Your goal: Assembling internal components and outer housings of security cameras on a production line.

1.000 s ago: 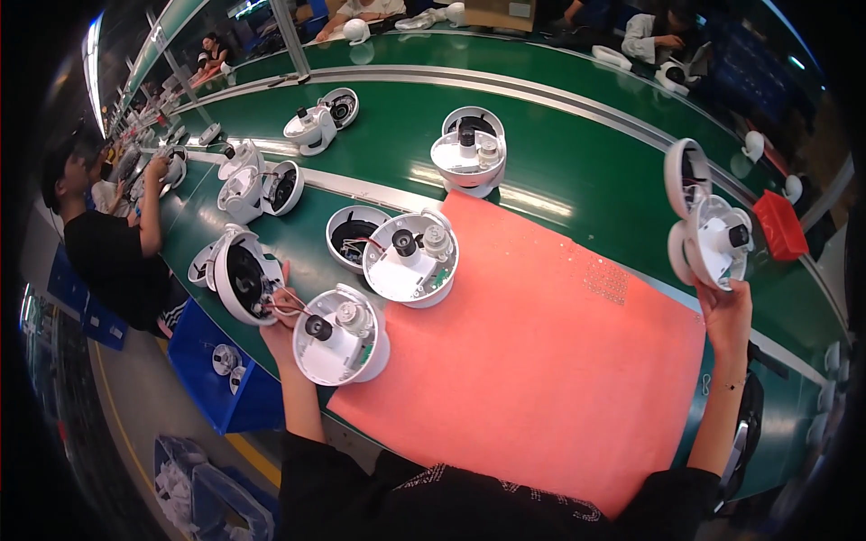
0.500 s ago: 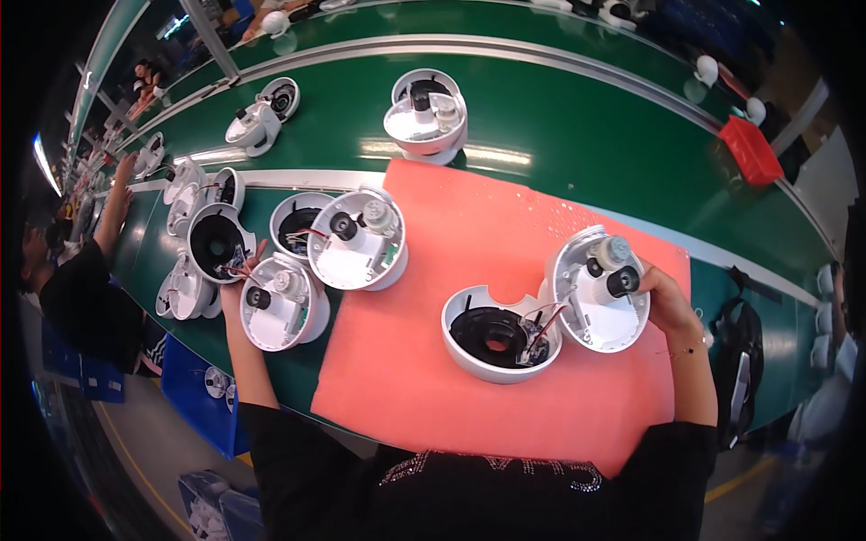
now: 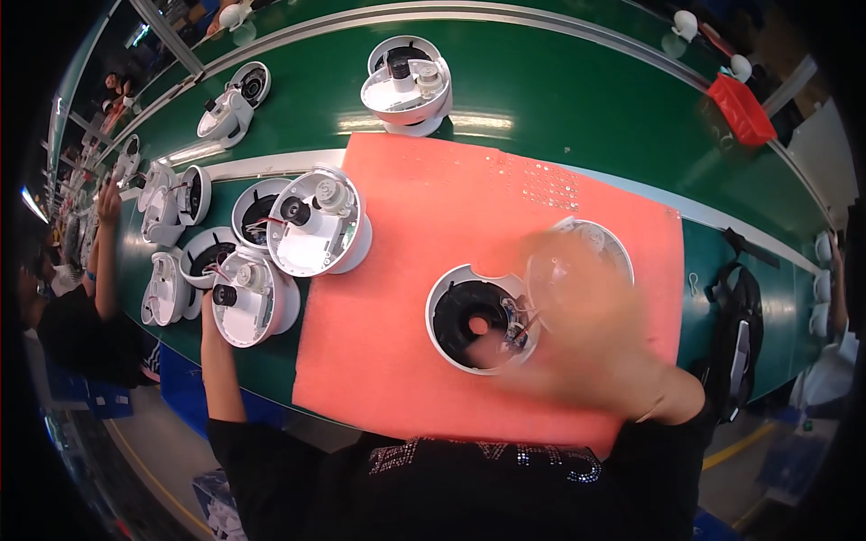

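On the pink foam mat, a round white housing shell with a black inside lies with its opening up. Thin wires run from it to a white camera half at its right. My right hand, smeared by motion, passes over that camera half and the shell's right edge; whether its fingers grip anything is unclear. My left arm reaches to the cluster at the left. There my left hand is mostly hidden behind a white camera half with a black lens, its fingers out of sight.
More opened white camera units stand at the left, one overlapping the mat's edge. Further units sit on the green conveyor behind. A red bin is at the far right, a black strap nearer. A co-worker's arm is at the left.
My right hand has left the camera half's right edge and swung left across it. The whole view has shifted slightly. My left hand stays behind the unit at the left.
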The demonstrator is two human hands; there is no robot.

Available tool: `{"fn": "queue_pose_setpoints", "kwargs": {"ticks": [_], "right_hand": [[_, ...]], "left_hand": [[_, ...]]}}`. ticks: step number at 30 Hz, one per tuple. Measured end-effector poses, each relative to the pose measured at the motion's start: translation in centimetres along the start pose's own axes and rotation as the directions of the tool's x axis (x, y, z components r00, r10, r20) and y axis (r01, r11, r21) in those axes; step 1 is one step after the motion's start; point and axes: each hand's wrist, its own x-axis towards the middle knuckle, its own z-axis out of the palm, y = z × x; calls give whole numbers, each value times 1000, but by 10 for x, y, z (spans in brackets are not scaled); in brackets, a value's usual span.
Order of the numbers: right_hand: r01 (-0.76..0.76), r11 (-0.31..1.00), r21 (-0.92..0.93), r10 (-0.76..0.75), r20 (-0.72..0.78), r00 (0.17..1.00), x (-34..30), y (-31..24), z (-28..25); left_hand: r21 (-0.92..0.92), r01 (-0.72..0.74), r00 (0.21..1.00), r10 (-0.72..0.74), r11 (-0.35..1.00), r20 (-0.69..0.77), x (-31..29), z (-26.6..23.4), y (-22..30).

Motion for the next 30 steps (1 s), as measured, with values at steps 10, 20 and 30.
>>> {"fn": "queue_pose_setpoints", "kwargs": {"ticks": [10,20,30], "right_hand": [[253,911,-325,-214,151,965,-14,-47,69],[90,989,-114,-58,262,963,-54,-19,-54],[-573,224,788,378,472,796,-80,72,-69]], "left_hand": [[885,26,940,290,464,-179,-55,31,43],[411,-877,479,394,247,785,-152,285,-34],[93,-981,95,6,169,995,-131,339,-111]]}}
